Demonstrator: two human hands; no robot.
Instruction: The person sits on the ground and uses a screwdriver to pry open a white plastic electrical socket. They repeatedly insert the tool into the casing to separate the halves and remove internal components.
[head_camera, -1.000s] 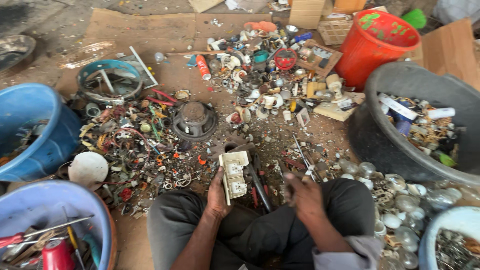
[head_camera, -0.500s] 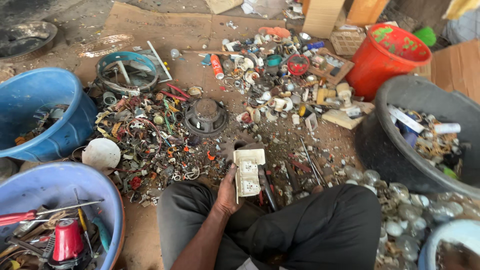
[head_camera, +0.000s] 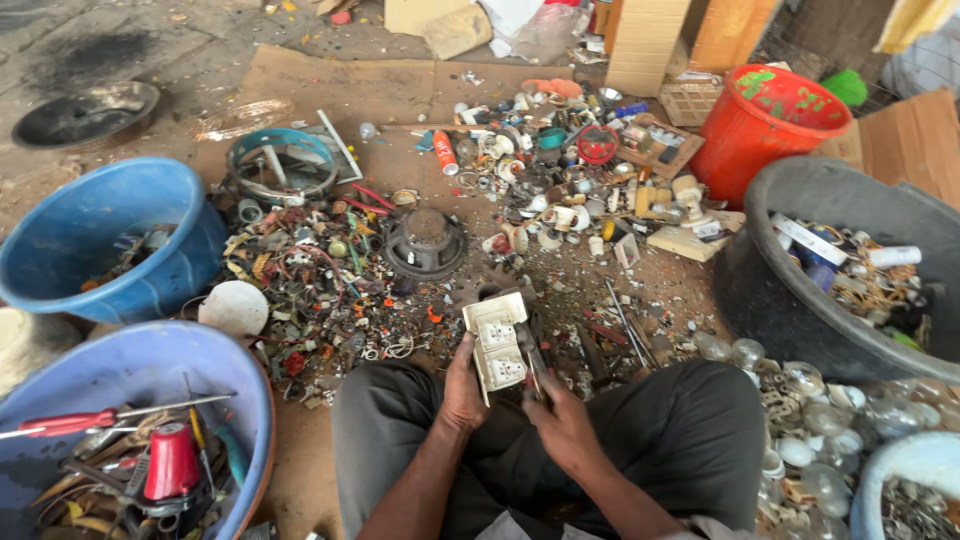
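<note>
— What are the hands doing right now?

— Both are working low in the middle of the frame, above the crossed legs in dark trousers (head_camera: 640, 440). The left hand (head_camera: 463, 385) is curling around the left edge of a cream double socket plate (head_camera: 497, 345), gripping it and tilting it upright, face toward the camera. The forearm is rising from the bottom edge of the frame.

— And the other one?

— The right hand (head_camera: 562, 425) is sitting just beside the plate's lower right corner, fingers bunched together around a thin dark tool (head_camera: 533, 362) whose tip is lying against the plate's right side. I cannot tell exactly what kind of tool it is.

— What is lying around them?

— Scrap is covering the floor (head_camera: 400, 90). A round dark speaker part (head_camera: 425, 242) is sitting just above and left of the plate. A blue tub (head_camera: 95, 235) is standing at the left edge, and another blue basin (head_camera: 130, 360) in the lower left is holding a red-handled screwdriver (head_camera: 70, 422). A red bucket (head_camera: 762, 130) is standing in the upper right, a large black tub (head_camera: 800, 200) of mixed parts is sitting at the right, and clear bulbs (head_camera: 800, 380) are piling up below it.
</note>
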